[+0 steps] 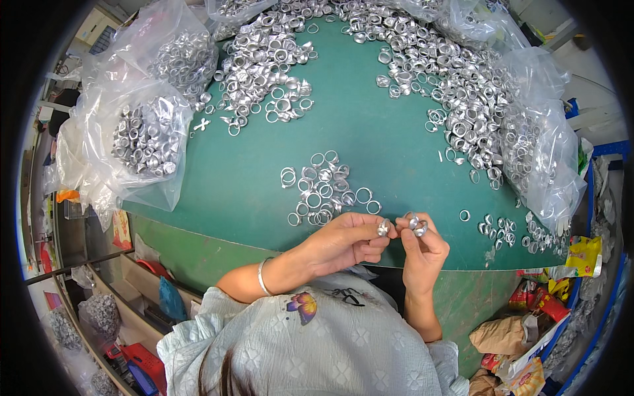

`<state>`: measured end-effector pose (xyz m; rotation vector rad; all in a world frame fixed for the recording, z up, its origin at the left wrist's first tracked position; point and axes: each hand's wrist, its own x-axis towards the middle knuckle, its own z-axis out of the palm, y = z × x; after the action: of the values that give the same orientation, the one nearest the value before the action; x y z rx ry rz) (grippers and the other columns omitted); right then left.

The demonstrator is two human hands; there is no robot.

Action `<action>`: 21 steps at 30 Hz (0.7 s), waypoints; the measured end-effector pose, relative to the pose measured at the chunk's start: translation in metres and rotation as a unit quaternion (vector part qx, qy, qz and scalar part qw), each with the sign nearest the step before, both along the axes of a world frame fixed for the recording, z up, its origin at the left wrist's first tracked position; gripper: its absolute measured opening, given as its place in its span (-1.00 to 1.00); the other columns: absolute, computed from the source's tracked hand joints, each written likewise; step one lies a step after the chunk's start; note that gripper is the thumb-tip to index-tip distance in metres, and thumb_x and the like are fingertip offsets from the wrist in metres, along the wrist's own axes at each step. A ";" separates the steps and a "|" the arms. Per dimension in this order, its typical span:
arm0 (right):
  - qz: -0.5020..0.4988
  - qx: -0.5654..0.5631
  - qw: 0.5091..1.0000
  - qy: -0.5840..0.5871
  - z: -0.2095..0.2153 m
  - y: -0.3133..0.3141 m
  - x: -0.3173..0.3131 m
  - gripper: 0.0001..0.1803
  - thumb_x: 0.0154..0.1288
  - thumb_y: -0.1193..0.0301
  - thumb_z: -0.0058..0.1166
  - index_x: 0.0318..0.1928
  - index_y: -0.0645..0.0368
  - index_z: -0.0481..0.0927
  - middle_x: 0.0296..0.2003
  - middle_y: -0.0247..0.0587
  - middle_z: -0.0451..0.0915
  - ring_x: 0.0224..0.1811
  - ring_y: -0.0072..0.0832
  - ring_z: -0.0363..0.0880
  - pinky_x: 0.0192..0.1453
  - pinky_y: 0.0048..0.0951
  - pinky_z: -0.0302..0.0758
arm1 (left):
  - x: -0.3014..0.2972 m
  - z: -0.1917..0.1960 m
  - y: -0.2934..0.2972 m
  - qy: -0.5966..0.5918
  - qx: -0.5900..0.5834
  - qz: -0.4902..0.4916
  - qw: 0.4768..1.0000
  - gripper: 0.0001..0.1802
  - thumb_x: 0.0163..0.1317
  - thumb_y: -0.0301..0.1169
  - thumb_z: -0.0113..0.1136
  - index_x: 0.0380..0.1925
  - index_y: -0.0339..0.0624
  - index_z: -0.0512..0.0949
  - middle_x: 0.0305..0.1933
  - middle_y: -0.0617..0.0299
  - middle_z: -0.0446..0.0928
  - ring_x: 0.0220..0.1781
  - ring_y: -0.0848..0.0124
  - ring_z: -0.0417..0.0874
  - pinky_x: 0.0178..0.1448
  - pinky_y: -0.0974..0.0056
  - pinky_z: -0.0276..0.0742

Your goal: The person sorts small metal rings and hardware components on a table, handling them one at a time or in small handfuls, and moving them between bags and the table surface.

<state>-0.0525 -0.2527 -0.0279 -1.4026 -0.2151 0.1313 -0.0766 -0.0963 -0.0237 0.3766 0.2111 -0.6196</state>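
Note:
Close to the table's front edge, my left hand [350, 239] pinches a silver ring [384, 228] between thumb and fingers. Almost touching it on the right, my right hand [423, 249] grips silver rings [418, 226]; at least two show at its fingertips, and their exact number is hard to make out. Just beyond my left hand lies a small loose pile of silver rings [323, 185] on the green tabletop [370, 138].
Large heaps of rings cover the far left [261, 63] and the far right [462, 92]. Clear plastic bags of rings [146, 135] stand at the left, with another bag [545, 142] at the right. A small ring group [498, 231] sits near the right front edge. Open drawers [139, 284] are at lower left.

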 end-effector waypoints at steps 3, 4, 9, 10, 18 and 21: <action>0.002 -0.027 1.000 -0.008 0.005 0.003 -0.001 -0.88 0.07 0.71 0.05 -0.33 0.42 0.58 -0.34 -0.18 0.49 -0.33 -0.52 0.47 -0.27 -0.57 0.41 | 0.000 0.002 0.000 0.008 0.035 -0.003 0.999 -0.83 0.25 -0.40 0.00 -0.37 -0.30 0.48 -0.58 0.44 0.23 -0.56 0.64 0.14 -0.46 0.50 0.13; 0.005 -0.031 1.000 -0.001 0.006 0.003 -0.001 -0.88 0.06 0.72 0.06 -0.34 0.42 0.58 -0.34 -0.18 0.49 -0.34 -0.52 0.48 -0.29 -0.58 0.41 | 0.000 0.003 0.000 0.009 0.050 -0.004 0.999 -0.83 0.24 -0.41 0.00 -0.39 -0.30 0.48 -0.58 0.43 0.23 -0.57 0.64 0.14 -0.46 0.50 0.12; 0.042 -0.108 0.990 -0.086 0.009 -0.001 0.004 -0.85 -0.04 0.74 0.09 -0.36 0.41 0.58 -0.39 -0.16 0.50 -0.40 -0.51 0.49 -0.33 -0.58 0.41 | -0.003 0.009 0.000 -0.009 0.132 -0.020 0.991 -0.83 0.23 -0.40 -0.01 -0.46 -0.28 0.46 -0.61 0.42 0.24 -0.60 0.63 0.13 -0.50 0.48 0.09; 0.051 -0.133 0.983 -0.116 0.010 -0.002 0.004 -0.84 -0.06 0.75 0.09 -0.37 0.41 0.58 -0.41 -0.16 0.50 -0.40 -0.51 0.49 -0.33 -0.58 0.41 | -0.003 0.009 0.000 -0.018 0.149 -0.019 0.988 -0.83 0.23 -0.40 -0.02 -0.46 -0.27 0.46 -0.62 0.41 0.24 -0.60 0.63 0.14 -0.51 0.48 0.09; 0.010 -0.150 0.986 -0.071 0.000 -0.004 0.006 -0.89 0.05 0.71 0.02 -0.35 0.40 0.56 -0.40 -0.18 0.53 -0.40 -0.56 0.46 -0.32 -0.60 0.39 | -0.009 0.001 0.007 -0.292 0.653 0.064 0.696 -0.87 0.15 -0.40 0.09 -0.44 -0.24 0.45 -0.57 0.27 0.37 -0.61 0.44 0.33 -0.51 0.38 0.20; -0.004 -0.061 0.997 0.053 -0.014 -0.009 0.007 -0.89 0.15 0.66 -0.02 -0.31 0.39 0.55 -0.38 -0.23 0.53 -0.42 -0.60 0.44 -0.32 -0.59 0.39 | 0.003 -0.002 0.014 -0.348 0.805 0.105 0.469 -0.85 0.02 -0.42 0.21 -0.41 -0.21 0.48 -0.51 0.19 0.38 -0.50 0.30 0.41 -0.40 0.31 0.26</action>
<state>-0.0455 -0.2618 -0.0420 -1.5135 -0.1144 0.2149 -0.0740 -0.0827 -0.0254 2.4002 -0.0314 0.2647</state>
